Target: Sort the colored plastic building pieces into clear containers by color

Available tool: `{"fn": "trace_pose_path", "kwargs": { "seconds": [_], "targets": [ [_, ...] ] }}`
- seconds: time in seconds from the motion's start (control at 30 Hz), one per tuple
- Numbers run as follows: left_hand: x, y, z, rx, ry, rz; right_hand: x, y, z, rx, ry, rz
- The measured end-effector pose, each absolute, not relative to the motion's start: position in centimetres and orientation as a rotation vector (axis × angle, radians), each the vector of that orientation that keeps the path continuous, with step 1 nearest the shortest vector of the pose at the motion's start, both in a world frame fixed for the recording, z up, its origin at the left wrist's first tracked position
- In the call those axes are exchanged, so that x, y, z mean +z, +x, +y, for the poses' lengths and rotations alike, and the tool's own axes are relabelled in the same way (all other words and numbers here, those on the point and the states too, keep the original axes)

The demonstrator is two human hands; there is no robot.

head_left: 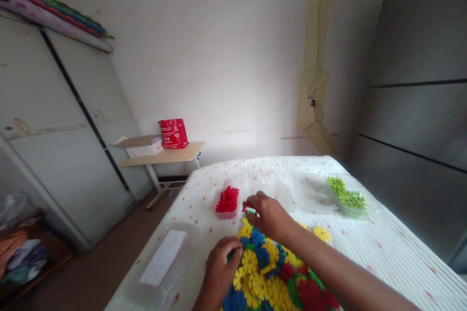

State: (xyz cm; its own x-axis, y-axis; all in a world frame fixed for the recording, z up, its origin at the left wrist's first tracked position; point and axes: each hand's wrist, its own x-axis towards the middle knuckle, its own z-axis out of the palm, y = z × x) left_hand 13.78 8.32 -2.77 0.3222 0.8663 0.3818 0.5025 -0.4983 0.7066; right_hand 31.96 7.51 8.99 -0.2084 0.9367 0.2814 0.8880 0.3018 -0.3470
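Note:
My right hand (268, 214) reaches over the far end of a heap of flower-shaped plastic pieces (259, 284). Pinched between its thumb and fingers is a red flower piece (249, 206), with a little green showing just below. To its left stands a clear tub of red pieces (227, 202). My left hand (223, 267) is closed at the heap's left edge. Between its thumb and fingers shows a bit of green, apparently a flower piece, mostly hidden by the fingers. Yellow, blue, red and green pieces are mixed in the heap; my right forearm covers part of it.
Clear tubs stand along the far side, one with light green pieces (346, 195) at the right. At the left lies a clear lid (171, 262) with a white label. Beyond the patterned tablecloth (394, 248), a small desk (164, 156) carries a red bag (173, 133).

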Motion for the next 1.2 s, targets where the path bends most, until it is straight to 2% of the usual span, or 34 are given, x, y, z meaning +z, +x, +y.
{"fn": "trace_pose_path", "kwargs": {
  "seconds": [0.23,0.4,0.67,0.9,1.07,1.2],
  "targets": [
    [-2.4,13.5,8.2,1.022,2.093,1.201,8.3,29.2,12.6,0.079,-1.678,-2.06],
    [-2.2,13.7,8.1,0.994,2.085,1.189,6.3,34.0,8.9,0.047,-1.545,-1.98],
    [-2.1,13.8,8.0,0.943,2.076,1.154,2.9,44.0,0.7,0.259,-1.669,-1.89],
    [-2.3,13.7,8.1,0.873,2.038,1.14,2.4,43.2,-2.1,0.334,-1.485,-2.131],
    [-2.2,13.7,8.1,0.841,2.004,1.161,1.2,42.8,-1.5,0.125,-1.674,-2.246],
    [-2.4,13.7,8.1,0.841,1.987,1.173,0.7,43.8,-1.5,0.104,-1.847,-2.214]
  ]
}}
